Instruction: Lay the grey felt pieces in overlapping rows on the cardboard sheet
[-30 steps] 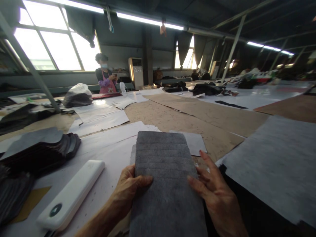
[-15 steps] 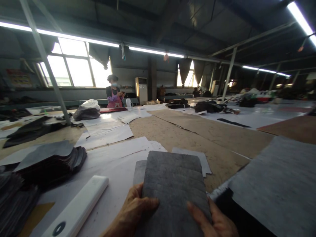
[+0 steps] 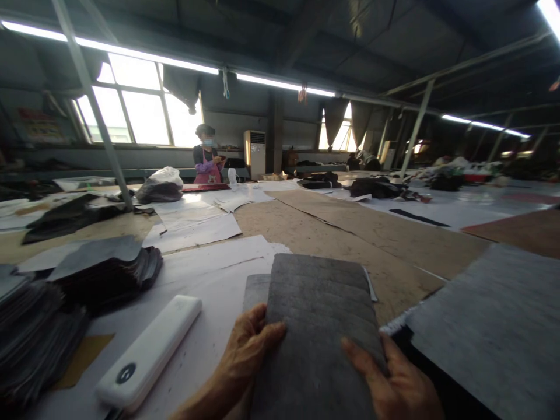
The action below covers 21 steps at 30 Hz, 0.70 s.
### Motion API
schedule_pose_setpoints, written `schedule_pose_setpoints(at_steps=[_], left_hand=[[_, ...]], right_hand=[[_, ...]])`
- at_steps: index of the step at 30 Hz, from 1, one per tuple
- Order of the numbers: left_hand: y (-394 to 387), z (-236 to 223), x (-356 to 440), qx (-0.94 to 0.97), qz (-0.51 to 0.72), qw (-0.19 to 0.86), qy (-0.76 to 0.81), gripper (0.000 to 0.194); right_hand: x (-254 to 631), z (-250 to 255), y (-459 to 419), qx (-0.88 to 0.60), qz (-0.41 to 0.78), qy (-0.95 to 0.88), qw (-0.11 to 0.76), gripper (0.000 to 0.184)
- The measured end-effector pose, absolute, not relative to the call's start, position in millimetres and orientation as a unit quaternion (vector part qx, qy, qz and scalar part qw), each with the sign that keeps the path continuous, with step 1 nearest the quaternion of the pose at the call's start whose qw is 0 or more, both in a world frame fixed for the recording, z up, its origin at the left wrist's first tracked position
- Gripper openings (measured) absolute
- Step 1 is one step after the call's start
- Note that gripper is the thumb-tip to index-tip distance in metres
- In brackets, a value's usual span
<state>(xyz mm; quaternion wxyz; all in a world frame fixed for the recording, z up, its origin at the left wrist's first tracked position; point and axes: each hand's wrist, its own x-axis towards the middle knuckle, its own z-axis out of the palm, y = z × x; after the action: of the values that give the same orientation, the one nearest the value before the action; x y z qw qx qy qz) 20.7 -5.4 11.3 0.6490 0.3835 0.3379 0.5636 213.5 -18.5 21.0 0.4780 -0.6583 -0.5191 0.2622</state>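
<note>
Both my hands hold a dark grey fabric panel (image 3: 317, 315), roughly rectangular, tilted up above the table; whether it is one layer or a stack I cannot tell. My left hand (image 3: 251, 344) grips its left edge, thumb lying on the front face. On the opposite edge, my right hand (image 3: 389, 373) has its thumb on the face and its fingers behind, partly hidden. Just behind the panel, a smaller grey piece (image 3: 256, 290) shows on the white paper (image 3: 210, 274).
A white power bank (image 3: 149, 353) with a cable lies left of my hands. Stacks of dark cut pieces (image 3: 105, 268) stand beyond it. Grey sheet material (image 3: 490, 321) over black cloth covers the right side. Across the table stands a person (image 3: 207, 157) in a pink apron.
The view has shifted slightly, and the panel and both hands now sit a little higher and further right in it. Both hands keep their hold on the panel.
</note>
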Motion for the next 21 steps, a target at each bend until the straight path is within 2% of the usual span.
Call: schedule_pose_setpoints(at_steps=[4,6,9,13,15,17,21], left_hand=[[-4.0,10.3,18.6,0.405,0.554,0.643,0.339,0.028],[-4.1,10.2,17.8,0.409,0.553,0.641,0.341,0.025],[-5.1,10.7,17.0,0.404,0.551,0.648,0.336,0.026],[-6.6,11.7,16.3,0.385,0.548,0.663,0.336,0.03],[-6.4,11.4,15.9,0.376,0.547,0.663,0.345,0.028],[-5.8,10.7,15.7,0.371,0.547,0.664,0.349,0.028],[-5.8,9.9,15.8,0.361,0.545,0.677,0.339,0.036]], right_hand=[[205.3,32.2,-19.6,-0.583,0.517,-0.359,0.513,0.055],[205.1,30.7,-18.2,-0.549,0.581,-0.311,0.515,0.062],[210.8,25.4,-14.3,-0.576,0.553,-0.346,0.493,0.065],[219.3,21.8,-9.8,-0.677,0.342,-0.481,0.439,0.057],[220.8,20.6,-8.9,-0.687,0.297,-0.508,0.426,0.057],[220.5,18.8,-8.9,-0.667,0.329,-0.498,0.446,0.057],[216.7,16.2,-11.5,-0.579,0.48,-0.421,0.507,0.061]])
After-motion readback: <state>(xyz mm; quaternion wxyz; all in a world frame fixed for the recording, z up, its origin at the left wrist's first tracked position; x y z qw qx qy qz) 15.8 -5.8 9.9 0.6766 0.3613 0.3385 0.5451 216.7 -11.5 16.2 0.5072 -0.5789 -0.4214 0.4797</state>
